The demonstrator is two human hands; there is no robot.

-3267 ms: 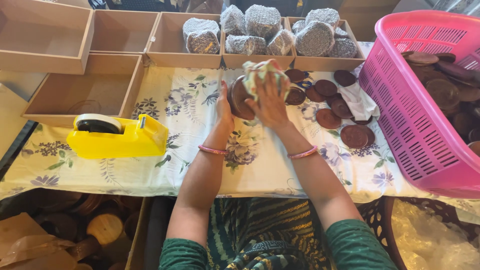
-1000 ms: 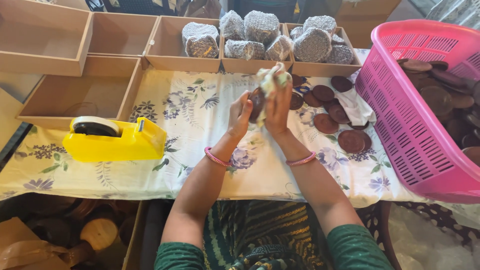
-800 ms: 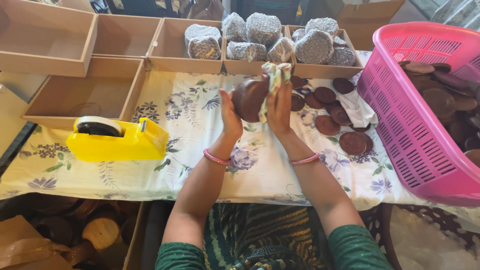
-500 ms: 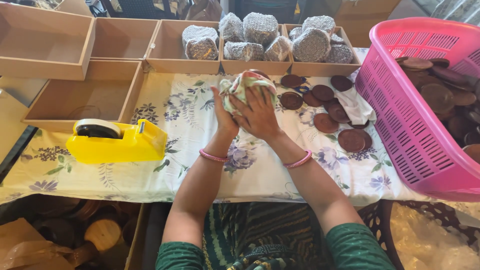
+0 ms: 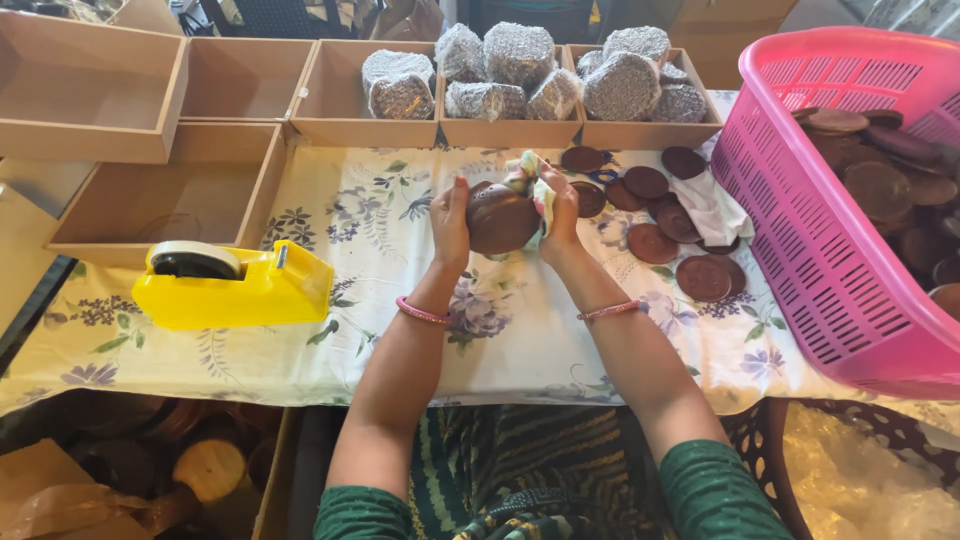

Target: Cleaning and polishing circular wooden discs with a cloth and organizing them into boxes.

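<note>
Lighting is even, soft daylight from above; the surface (image 5: 300,330) is bright, without harsh glare. Faint shadows fall beneath the forearms. Focus is sharp around the fingers (image 5: 455,195). Below the surface edge the view is dim. Wide-angle distortion bends the pink basket (image 5: 800,240) at the right edge.

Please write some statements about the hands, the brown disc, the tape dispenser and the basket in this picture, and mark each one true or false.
1. Both hands hold a round brown disc above the tablecloth. True.
2. The right hand presses a patterned cloth against the disc. True.
3. The yellow tape dispenser stands inside the pink basket. False: it stands on the tablecloth, near the left hand.
4. The pink basket holds bubble-wrapped bundles. False: it holds bare brown discs; the wrapped bundles sit in the cardboard trays.
5. More brown discs lie loose on the table. True.
</note>
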